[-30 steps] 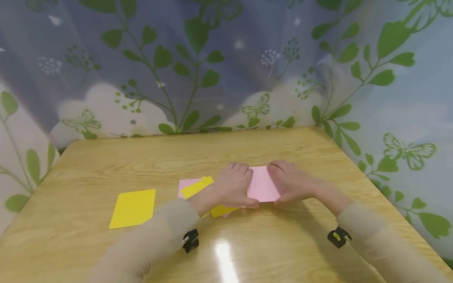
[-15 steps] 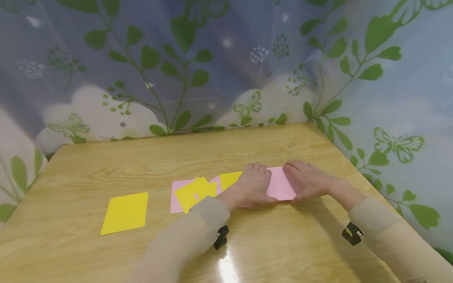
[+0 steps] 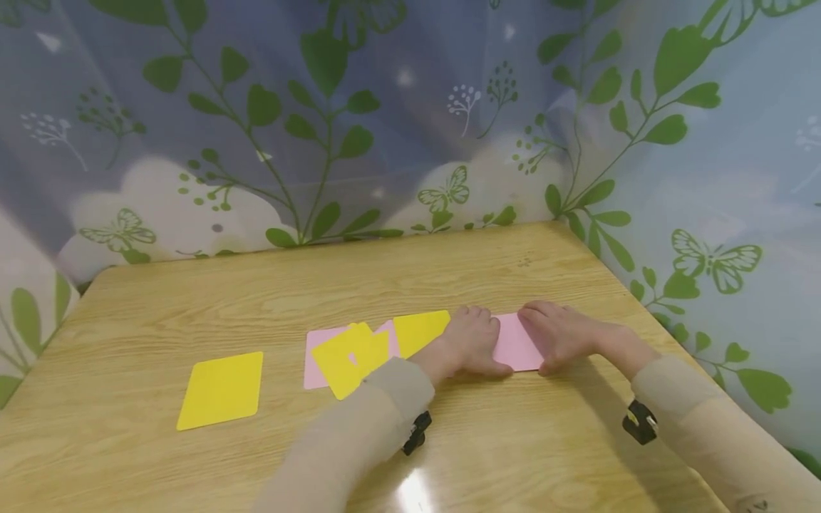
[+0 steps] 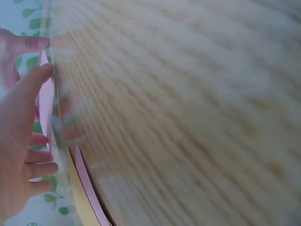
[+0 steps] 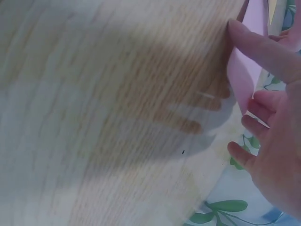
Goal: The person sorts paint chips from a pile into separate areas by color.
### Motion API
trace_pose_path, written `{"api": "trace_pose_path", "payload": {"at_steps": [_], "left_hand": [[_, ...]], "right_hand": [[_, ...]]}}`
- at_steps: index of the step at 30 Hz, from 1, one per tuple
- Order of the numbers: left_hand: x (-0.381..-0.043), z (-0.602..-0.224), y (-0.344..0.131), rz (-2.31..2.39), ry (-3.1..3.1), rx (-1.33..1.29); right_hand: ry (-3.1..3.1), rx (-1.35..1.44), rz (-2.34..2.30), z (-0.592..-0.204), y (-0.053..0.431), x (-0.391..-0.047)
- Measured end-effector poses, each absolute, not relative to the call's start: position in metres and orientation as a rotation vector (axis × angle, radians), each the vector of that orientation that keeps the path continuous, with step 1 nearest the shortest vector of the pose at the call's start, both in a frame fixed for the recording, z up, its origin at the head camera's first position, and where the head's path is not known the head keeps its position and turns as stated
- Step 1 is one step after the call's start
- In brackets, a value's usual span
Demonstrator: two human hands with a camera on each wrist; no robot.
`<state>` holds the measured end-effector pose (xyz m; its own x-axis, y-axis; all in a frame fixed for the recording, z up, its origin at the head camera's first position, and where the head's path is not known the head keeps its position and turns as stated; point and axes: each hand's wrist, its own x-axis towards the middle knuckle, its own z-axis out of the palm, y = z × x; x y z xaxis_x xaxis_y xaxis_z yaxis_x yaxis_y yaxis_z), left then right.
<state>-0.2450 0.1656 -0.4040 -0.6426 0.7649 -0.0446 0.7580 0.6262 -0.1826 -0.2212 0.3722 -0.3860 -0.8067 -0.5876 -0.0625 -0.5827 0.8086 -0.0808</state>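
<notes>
Between my two hands, a pink square card (image 3: 515, 343) lies at the right part of the table. My left hand (image 3: 473, 340) grips its left side, thumb at the near edge and fingers toward the far edge. On its right side my right hand (image 3: 564, 333) holds it the same way. The right wrist view shows the pink card (image 5: 243, 77) slightly bowed between thumb and fingers. A yellow card (image 3: 420, 330) lies just left of my left hand, partly hidden by it. Further left, a yellow piece with notched edges (image 3: 340, 360) overlaps another pink card (image 3: 313, 370).
A single yellow card (image 3: 221, 390) lies apart at the left of the wooden table (image 3: 256, 299). Patterned curtain fabric (image 3: 359, 178) hangs along the table's back and right sides. My left sleeve (image 3: 365, 434) covers part of the near cards.
Both hands have moved right along with the pink card, uncovering more of the yellow and pink cards to the left. The head view has turned slightly right.
</notes>
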Motion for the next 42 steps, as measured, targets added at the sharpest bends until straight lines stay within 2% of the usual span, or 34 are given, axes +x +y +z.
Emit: {"api": "trace_pose_path", "payload": {"at_steps": [11, 21, 42], "left_hand": [[-0.243, -0.406, 0.162, 0.315, -2.835, -1.3], [-0.252, -0.4, 0.147, 0.217, -2.88, -1.257], [-0.277, -0.383, 0.071, 0.076, -2.946, -1.091]], "right_hand": [[2.833, -0.866, -0.101, -0.382, 0.368, -0.221], [2.854, -0.915, -0.119, -0.383, 0.363, -0.223], [3.003, -1.053, -0.124, -0.37, 0.307, -0.246]]}}
